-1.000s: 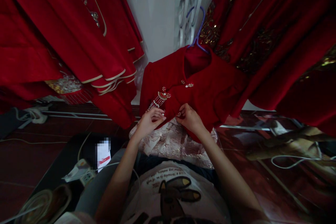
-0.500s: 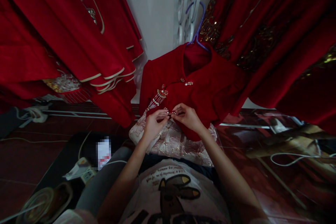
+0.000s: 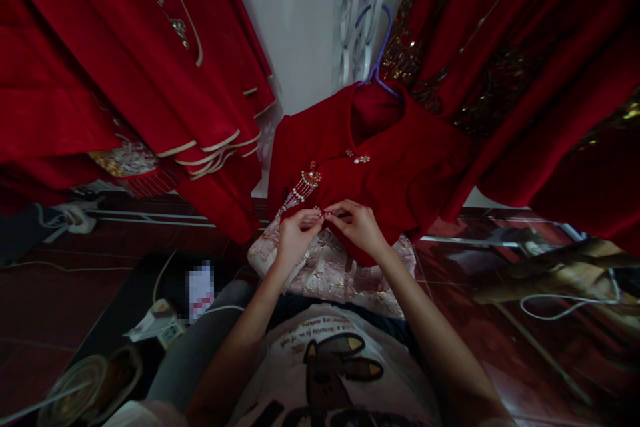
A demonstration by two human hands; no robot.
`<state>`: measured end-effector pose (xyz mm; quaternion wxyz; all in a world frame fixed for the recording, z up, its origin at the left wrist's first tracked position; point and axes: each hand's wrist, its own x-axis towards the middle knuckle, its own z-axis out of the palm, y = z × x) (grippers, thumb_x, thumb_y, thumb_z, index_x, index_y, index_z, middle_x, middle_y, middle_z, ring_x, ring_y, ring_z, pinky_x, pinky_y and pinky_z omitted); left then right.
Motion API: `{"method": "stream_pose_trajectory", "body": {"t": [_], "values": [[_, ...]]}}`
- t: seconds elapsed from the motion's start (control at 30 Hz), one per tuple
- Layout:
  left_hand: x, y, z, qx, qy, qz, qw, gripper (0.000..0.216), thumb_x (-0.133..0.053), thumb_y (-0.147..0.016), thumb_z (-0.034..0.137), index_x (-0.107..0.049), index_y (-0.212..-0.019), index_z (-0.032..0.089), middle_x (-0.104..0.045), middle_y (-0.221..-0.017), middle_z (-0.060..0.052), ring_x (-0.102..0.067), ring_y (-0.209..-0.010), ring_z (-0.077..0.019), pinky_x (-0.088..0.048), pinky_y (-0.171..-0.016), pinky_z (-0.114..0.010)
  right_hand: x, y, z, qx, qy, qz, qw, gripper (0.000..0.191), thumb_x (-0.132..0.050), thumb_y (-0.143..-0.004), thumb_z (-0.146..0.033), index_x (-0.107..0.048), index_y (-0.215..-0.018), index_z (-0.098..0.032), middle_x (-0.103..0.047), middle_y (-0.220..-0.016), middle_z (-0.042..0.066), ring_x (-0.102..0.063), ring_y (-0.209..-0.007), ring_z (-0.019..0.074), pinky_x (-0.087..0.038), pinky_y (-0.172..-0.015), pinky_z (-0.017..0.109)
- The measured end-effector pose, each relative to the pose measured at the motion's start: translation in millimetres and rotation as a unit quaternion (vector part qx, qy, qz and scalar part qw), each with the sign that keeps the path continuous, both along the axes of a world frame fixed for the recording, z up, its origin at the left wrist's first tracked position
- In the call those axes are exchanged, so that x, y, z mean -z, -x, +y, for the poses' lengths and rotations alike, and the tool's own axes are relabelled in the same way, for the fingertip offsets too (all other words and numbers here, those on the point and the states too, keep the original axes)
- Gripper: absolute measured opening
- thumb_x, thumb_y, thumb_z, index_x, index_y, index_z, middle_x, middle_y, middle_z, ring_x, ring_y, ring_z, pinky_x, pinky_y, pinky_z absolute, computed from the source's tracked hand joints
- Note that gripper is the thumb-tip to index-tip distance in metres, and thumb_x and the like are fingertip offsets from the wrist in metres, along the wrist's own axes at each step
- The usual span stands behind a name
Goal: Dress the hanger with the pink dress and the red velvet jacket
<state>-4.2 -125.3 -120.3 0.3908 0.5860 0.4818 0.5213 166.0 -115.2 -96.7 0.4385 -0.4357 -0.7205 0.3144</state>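
Note:
A red garment (image 3: pixel 400 167) hangs before me on a purple hanger (image 3: pixel 383 47), its lower part over a pale pink patterned cloth (image 3: pixel 345 280) on my lap. At its front edge my left hand (image 3: pixel 297 233) and my right hand (image 3: pixel 357 227) meet, fingertips closed in a pinch on a small beaded clasp (image 3: pixel 323 214). Most of that clasp is hidden by the fingers. Just above my left hand, a beaded tassel brooch (image 3: pixel 306 183) hangs on the red cloth. A second beaded clasp (image 3: pixel 358 159) sits below the collar.
Red garments with pale piping (image 3: pixel 200 113) hang at the left. More red garments with gold sequins (image 3: pixel 520 80) hang at the right. On a dark surface at lower left are a power strip (image 3: pixel 170 333) and a clear plastic cup (image 3: pixel 75 387). A white cord (image 3: pixel 555 313) lies at right.
Both hands stay pinched at the same clasp, with small finger shifts; the right fingertips have edged slightly closer to the left. The whole view has shifted a little.

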Motion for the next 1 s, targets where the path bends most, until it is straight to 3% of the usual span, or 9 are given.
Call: {"method": "stream_pose_trajectory", "body": {"t": [0.27,0.4,0.53,0.77,1.0], "values": [[-2.3,9.1,10.6,0.024,-0.021,0.045,0.998,0.015,-0.069,-0.075,0.021,-0.073,-0.089,0.015,-0.076,-0.085,-0.006,-0.072,-0.075,-0.0162,-0.059,-0.075,-0.029,2.4,6.3,-3.3,0.024,-0.023,0.009,0.999,0.016,-0.06,-0.086,-0.021,-0.073,-0.096,-0.02,-0.069,-0.089,0.003,-0.068,-0.075,0.0118,-0.058,-0.067,0.022],[-18.4,20.3,21.2,0.096,-0.064,0.162,0.98,0.011,-0.067,-0.077,0.02,-0.073,-0.086,0.017,-0.074,-0.084,-0.005,-0.07,-0.075,-0.0151,-0.057,-0.073,-0.027,7.0,6.5,-1.6,0.037,-0.022,-0.006,0.999,0.015,-0.06,-0.086,-0.022,-0.071,-0.095,-0.02,-0.068,-0.089,0.004,-0.067,-0.076,0.0125,-0.058,-0.066,0.023],[-30.3,23.5,16.7,0.155,-0.078,0.273,0.946,0.02,-0.067,-0.078,0.019,-0.07,-0.098,0.019,-0.069,-0.093,-0.005,-0.066,-0.081,-0.0157,-0.056,-0.076,-0.029,3.9,-3.8,-0.6,0.02,0.009,-0.06,0.998,0.016,-0.061,-0.086,-0.024,-0.069,-0.099,-0.021,-0.07,-0.094,0.005,-0.068,-0.079,0.0149,-0.059,-0.07,0.027],[-19.6,17.2,-2.9,0.135,-0.093,0.281,0.946,0.033,-0.063,-0.082,0.022,-0.06,-0.115,0.021,-0.059,-0.109,-0.007,-0.062,-0.097,-0.0186,-0.054,-0.085,-0.032,-19.6,-20.5,-7.1,0.006,0.024,-0.082,0.996,0.018,-0.061,-0.087,-0.028,-0.068,-0.103,-0.022,-0.071,-0.098,0.005,-0.069,-0.083,0.0163,-0.059,-0.073,0.03],[-18.1,16.2,2.7,0.097,-0.088,0.268,0.954,0.026,-0.063,-0.081,0.019,-0.057,-0.106,0.018,-0.061,-0.101,-0.005,-0.061,-0.089,-0.0169,-0.052,-0.081,-0.032,-7.4,-13.1,-8.1,0.035,0.006,-0.161,0.986,0.03,-0.067,-0.08,-0.021,-0.063,-0.11,-0.022,-0.061,-0.104,0.007,-0.064,-0.093,0.0181,-0.056,-0.081,0.033]]}}
